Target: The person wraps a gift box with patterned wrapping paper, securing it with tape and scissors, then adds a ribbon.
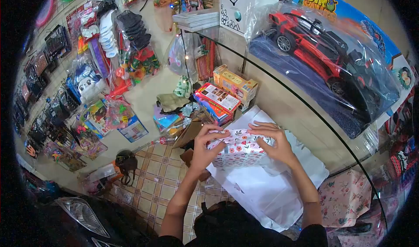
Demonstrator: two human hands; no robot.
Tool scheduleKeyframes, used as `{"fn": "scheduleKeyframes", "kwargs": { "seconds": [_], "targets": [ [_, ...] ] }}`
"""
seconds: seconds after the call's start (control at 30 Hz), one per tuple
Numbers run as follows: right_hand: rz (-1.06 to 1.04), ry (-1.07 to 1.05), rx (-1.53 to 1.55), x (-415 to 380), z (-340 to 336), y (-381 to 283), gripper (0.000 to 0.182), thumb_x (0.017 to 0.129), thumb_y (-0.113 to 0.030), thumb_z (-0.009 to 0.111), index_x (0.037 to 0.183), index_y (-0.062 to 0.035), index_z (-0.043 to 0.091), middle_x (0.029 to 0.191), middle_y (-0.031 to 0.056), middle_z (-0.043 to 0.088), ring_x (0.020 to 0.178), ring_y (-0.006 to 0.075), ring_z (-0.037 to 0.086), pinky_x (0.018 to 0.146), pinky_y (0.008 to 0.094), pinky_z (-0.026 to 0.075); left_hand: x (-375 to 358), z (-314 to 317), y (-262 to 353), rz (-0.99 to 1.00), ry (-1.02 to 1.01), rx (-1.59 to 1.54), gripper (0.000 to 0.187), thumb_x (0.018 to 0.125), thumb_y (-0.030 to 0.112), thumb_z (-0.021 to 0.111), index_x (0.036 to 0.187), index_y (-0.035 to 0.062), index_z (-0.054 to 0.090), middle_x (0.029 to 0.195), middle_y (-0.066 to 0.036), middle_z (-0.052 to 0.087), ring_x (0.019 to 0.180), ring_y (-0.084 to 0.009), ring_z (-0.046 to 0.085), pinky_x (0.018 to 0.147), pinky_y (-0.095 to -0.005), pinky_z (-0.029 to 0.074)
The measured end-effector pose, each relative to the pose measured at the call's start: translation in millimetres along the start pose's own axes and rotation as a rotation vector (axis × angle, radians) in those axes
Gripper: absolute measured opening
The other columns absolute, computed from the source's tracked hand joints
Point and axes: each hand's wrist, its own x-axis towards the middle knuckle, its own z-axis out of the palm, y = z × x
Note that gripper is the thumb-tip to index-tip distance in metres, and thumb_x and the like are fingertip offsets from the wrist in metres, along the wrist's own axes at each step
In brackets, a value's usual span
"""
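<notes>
A box wrapped in white paper with pink and red flowers [241,151] lies in front of me on large white paper sheets [270,192]. My left hand [208,143] grips its left end, with fingers curled over the top edge and the thumb on the paper. At the right end my right hand [274,143] holds the same box, its fingers laid along the top and its thumb pressed on the paper. The underside of the box is hidden.
Beyond the box stand a red-and-blue carton [217,102] and a yellow box [235,85]. A curved glass edge [305,98] runs at the right, with a bagged red toy car [314,51] behind it. Floral fabric [345,197] lies lower right; packaged goods [107,33] hang at the left.
</notes>
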Motion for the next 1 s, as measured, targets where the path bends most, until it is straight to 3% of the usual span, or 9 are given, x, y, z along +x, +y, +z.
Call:
{"fn": "scheduleKeyframes", "kwargs": {
  "seconds": [0.2, 0.37, 0.47, 0.57, 0.67, 0.9, 1.0],
  "targets": [
    [-0.075, -0.142, -0.026, -4.5, -11.2, 1.3, 0.058, 0.069, -0.027, 0.081, 0.122, -0.0118, 0.065, 0.134, 0.0076, 0.056, 0.125, 0.0252, 0.051, 0.106, 0.0403, 0.034, 1.2, -2.6, 5.3, 0.08, -0.022, 0.081, 0.031, 0.067, -0.003, 0.068, 0.095, 0.0076, 0.075, 0.113, -0.01, 0.059, 0.109, -0.0241, 0.056, 0.093, -0.035, 0.044],
    [-0.098, -0.176, -0.063, -7.5, -11.6, 2.4, 0.057, 0.069, -0.026, 0.08, 0.123, -0.0142, 0.065, 0.134, 0.0071, 0.057, 0.124, 0.0252, 0.051, 0.105, 0.0395, 0.035, 1.9, -9.0, -1.5, 0.186, -0.12, 0.121, 0.032, 0.065, -0.002, 0.07, 0.096, 0.0067, 0.074, 0.125, -0.013, 0.054, 0.114, -0.0262, 0.054, 0.098, -0.037, 0.042],
    [-0.096, -0.174, -0.074, -9.5, -13.9, -8.7, 0.055, 0.066, -0.021, 0.082, 0.119, -0.0136, 0.067, 0.132, 0.0099, 0.057, 0.122, 0.0277, 0.052, 0.104, 0.0395, 0.038, -1.9, -16.9, 6.8, 0.211, -0.202, 0.111, 0.031, 0.071, 0.009, 0.076, 0.102, 0.0094, 0.072, 0.132, -0.014, 0.05, 0.117, -0.0291, 0.052, 0.099, -0.0403, 0.041],
    [-0.06, -0.172, -0.052, -12.6, -15.5, -11.9, 0.052, 0.065, -0.018, 0.083, 0.115, -0.015, 0.069, 0.134, 0.0127, 0.055, 0.123, 0.029, 0.051, 0.104, 0.0397, 0.038, -7.2, -26.0, 24.0, 0.24, -0.303, 0.313, 0.039, 0.073, 0.018, 0.078, 0.11, 0.0116, 0.069, 0.138, -0.015, 0.045, 0.12, -0.032, 0.05, 0.1, -0.0417, 0.04],
    [-0.078, -0.165, -0.031, -15.1, -16.4, -10.5, 0.05, 0.064, -0.015, 0.083, 0.112, -0.017, 0.071, 0.138, 0.0143, 0.05, 0.124, 0.0299, 0.05, 0.105, 0.0403, 0.038, -12.6, -23.9, 12.5, 0.266, -0.316, 0.272, 0.043, 0.073, 0.022, 0.079, 0.114, 0.0135, 0.067, 0.138, -0.015, 0.044, 0.122, -0.034, 0.048, 0.101, -0.0416, 0.039],
    [-0.137, -0.074, 0.125, -24.5, -7.9, -9.7, 0.039, 0.07, -0.015, 0.08, 0.107, -0.0224, 0.074, 0.136, 0.0155, 0.046, 0.125, 0.0319, 0.046, 0.104, 0.0423, 0.036, -19.2, -24.3, 9.6, 0.296, -0.337, 0.264, 0.039, 0.073, 0.019, 0.077, 0.111, 0.0155, 0.069, 0.135, -0.015, 0.047, 0.122, -0.0343, 0.047, 0.102, -0.043, 0.037],
    [-0.232, -0.049, -0.082, -32.7, -11.4, -23.9, 0.035, 0.071, -0.016, 0.078, 0.105, -0.0227, 0.075, 0.134, 0.0156, 0.047, 0.124, 0.0311, 0.046, 0.102, 0.0425, 0.038, -23.3, -22.4, 7.5, 0.386, -0.321, 0.287, 0.04, 0.072, 0.017, 0.077, 0.111, 0.0182, 0.07, 0.134, -0.014, 0.047, 0.125, -0.0345, 0.044, 0.103, -0.0454, 0.035]
  ]
}}
